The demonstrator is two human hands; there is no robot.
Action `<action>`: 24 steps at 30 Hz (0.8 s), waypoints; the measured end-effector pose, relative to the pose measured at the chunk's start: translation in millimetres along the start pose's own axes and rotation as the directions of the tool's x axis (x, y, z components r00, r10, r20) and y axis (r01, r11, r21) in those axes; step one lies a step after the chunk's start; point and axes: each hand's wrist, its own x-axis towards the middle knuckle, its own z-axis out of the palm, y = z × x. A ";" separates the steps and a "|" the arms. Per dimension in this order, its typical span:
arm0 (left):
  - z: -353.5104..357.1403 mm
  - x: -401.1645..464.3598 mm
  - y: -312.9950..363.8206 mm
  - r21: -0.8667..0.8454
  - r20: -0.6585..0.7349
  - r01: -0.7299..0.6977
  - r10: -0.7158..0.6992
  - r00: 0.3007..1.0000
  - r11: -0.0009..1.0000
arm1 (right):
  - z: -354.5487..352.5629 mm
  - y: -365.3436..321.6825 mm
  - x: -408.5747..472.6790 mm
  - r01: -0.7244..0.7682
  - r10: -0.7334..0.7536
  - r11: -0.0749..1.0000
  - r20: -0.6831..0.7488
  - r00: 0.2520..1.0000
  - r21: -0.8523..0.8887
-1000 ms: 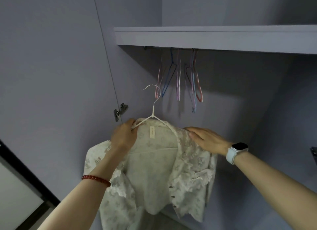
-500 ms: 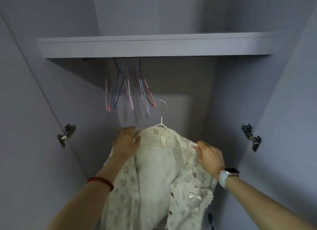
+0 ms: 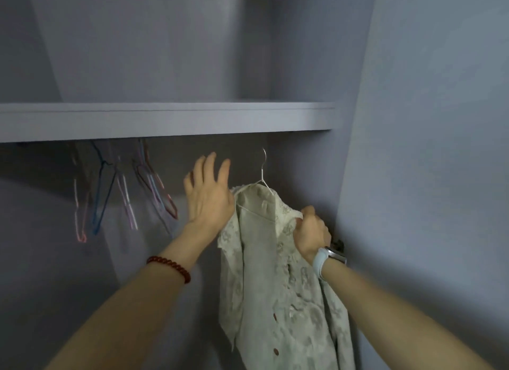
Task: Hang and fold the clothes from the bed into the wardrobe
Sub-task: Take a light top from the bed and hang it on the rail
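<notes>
The setting is the inside of a grey-violet wardrobe (image 3: 413,121), with a flat shelf (image 3: 165,119) running across it and a darker hanging bay beneath.

Nearest the camera, two bare forearms reach up into the bay. The left wrist carries a dark red bead bracelet (image 3: 172,267); the right wrist carries a watch (image 3: 326,259) with a pale strap.

The right hand (image 3: 312,234) is curled into a fist around the right shoulder of a pale, patterned shirt (image 3: 278,281), gripping the fabric. The shirt hangs on a white wire hanger (image 3: 261,179). It sits at the right side of the bay, close to the wardrobe's right wall, and drapes downward with a row of dark buttons visible along its front edge. The hanger's hook points up toward the underside of the shelf; whether it is caught on anything cannot be told.

The left hand (image 3: 209,196) is raised with fingers straight and spread, holding nothing, its edge just beside the shirt's left shoulder.

Farther left, several empty coloured hangers (image 3: 124,187) dangle from under the shelf, blurred, well apart from the shirt.
</notes>
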 end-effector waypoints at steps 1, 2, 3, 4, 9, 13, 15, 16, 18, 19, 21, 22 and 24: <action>-0.1 11.5 4.2 0.033 -0.018 -0.025 0.026 0.999 0.999 | 0.3 -4.2 8.9 -0.019 0.020 0.999 -0.018 1.000 0.035; 0.6 22.5 6.3 0.076 -0.032 -0.039 0.042 0.999 0.996 | 1.0 -8.2 18.1 -0.032 0.034 0.997 -0.030 0.999 0.064; 1.9 33.0 6.5 0.120 -0.040 -0.052 0.057 0.998 0.991 | 2.4 -10.7 26.7 -0.041 0.045 0.995 -0.039 0.998 0.090; 6.2 44.2 5.3 0.161 -0.059 -0.057 0.067 0.996 0.985 | 4.9 -11.8 37.5 -0.036 0.043 0.992 -0.055 0.998 0.123; 30.1 87.1 -8.0 0.295 -0.159 -0.054 0.104 0.982 0.954 | 24.6 -19.1 103.4 -0.021 0.066 0.951 -0.138 0.988 0.308; 53.1 95.5 -17.6 0.362 -0.252 -0.063 0.163 0.954 0.930 | 45.7 -25.6 149.4 -0.045 0.104 0.900 -0.112 0.988 0.434; 58.4 98.0 -18.0 0.369 -0.292 -0.069 0.186 0.938 0.927 | 54.1 -26.5 169.3 -0.076 0.112 0.880 -0.049 0.993 0.469; 61.4 99.4 -18.7 0.370 -0.309 -0.070 0.194 0.931 0.926 | 58.5 -26.4 178.1 -0.094 0.117 0.875 -0.018 0.993 0.474; 62.4 101.2 -18.8 0.372 -0.324 -0.072 0.202 0.924 0.925 | 65.7 -26.0 188.9 -0.134 0.132 0.881 0.037 0.991 0.454; 62.1 101.5 -18.6 0.380 -0.321 -0.070 0.203 0.925 0.922 | 69.1 -24.9 190.8 -0.144 0.133 0.890 0.055 0.990 0.432; 60.4 101.6 -20.2 0.399 -0.304 -0.059 0.192 0.933 0.915 | 74.6 -23.9 189.7 -0.142 0.128 0.906 0.063 0.990 0.399; 59.2 102.0 -20.9 0.396 -0.297 -0.059 0.188 0.936 0.916 | 74.0 -23.9 189.0 -0.132 0.119 0.911 0.057 0.991 0.391; 56.7 100.3 -21.0 0.394 -0.271 -0.053 0.171 0.947 0.918 | 67.0 -23.6 185.8 -0.108 0.091 0.922 0.062 0.994 0.371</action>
